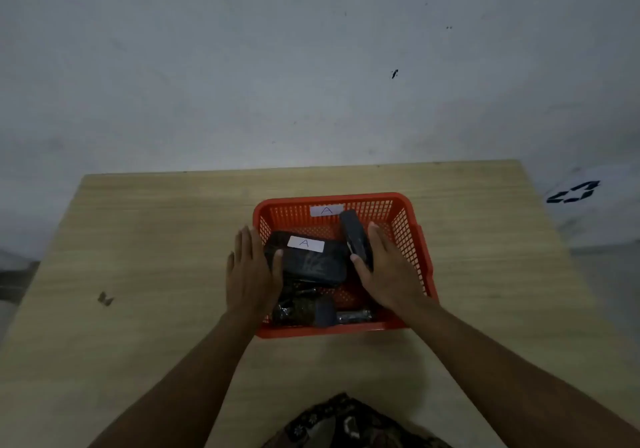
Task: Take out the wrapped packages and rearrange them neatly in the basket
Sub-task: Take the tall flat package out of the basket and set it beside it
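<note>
Reaching into the orange perforated plastic basket (408, 226) near the worktop's (156, 239) far edge, the left hand (251, 271) and right hand (386, 267), fingers spread, flank a black wrapped package (311, 262) whose white label (305, 243) reads "A"; the basket's far wall bears another "A" label (326, 210).

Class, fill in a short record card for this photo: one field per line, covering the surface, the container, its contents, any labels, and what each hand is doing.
Surface: wooden table
Container: orange basket, mesh walls
Contents: dark wrapped packages, jumbled
Labels: white "A" tag on basket's far wall; white "A" on the large package
Left hand: open, at the large package's left end
Right hand: open, against a tilted package
Packages removed: none visible on table
</note>
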`<state>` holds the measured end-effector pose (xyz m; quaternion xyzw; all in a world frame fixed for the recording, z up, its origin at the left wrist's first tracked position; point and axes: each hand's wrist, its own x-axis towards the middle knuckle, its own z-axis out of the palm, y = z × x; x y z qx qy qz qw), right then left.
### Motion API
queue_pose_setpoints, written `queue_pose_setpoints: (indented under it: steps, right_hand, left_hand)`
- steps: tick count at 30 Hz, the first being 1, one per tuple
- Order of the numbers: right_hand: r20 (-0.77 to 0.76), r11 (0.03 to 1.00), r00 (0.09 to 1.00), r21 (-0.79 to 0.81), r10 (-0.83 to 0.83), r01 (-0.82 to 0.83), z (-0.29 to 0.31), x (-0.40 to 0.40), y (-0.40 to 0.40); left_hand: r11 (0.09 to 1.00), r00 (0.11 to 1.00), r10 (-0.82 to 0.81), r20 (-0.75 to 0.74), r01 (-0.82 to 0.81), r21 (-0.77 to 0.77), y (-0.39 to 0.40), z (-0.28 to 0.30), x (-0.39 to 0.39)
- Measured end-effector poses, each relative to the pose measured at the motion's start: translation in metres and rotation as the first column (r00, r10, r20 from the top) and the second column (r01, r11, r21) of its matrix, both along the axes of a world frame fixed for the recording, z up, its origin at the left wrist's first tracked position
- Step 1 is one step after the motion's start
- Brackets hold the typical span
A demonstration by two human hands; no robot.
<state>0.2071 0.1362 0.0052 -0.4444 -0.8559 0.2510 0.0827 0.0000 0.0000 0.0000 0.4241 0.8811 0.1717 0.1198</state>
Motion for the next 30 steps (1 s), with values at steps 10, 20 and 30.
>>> queue_pose_setpoints:
  steps: [10, 20, 30]
  right_hand:
    - [0.01, 0.992, 0.996, -0.084, -0.093, 0.094, -0.015, 0.001, -0.006]
    - [-0.389, 0.955, 0.873, -0.168, -0.293, 0.245, 0.029, 0.024, 0.034]
    - [-0.567, 0.774, 0.555, -0.272, -0.609, 0.571, 0.021, 0.064, 0.075]
  left_hand:
    - [0.941, 0.932, 0.279, 0.231, -0.313, 0.13, 0.005, -0.011, 0.001]
    - [0.91, 0.918, 0.359, 0.17, -0.385, 0.154, 0.007, -0.015, 0.0]
    - [0.93, 0.939, 0.305, 0.158, -0.329, 0.161, 0.008, -0.013, 0.004]
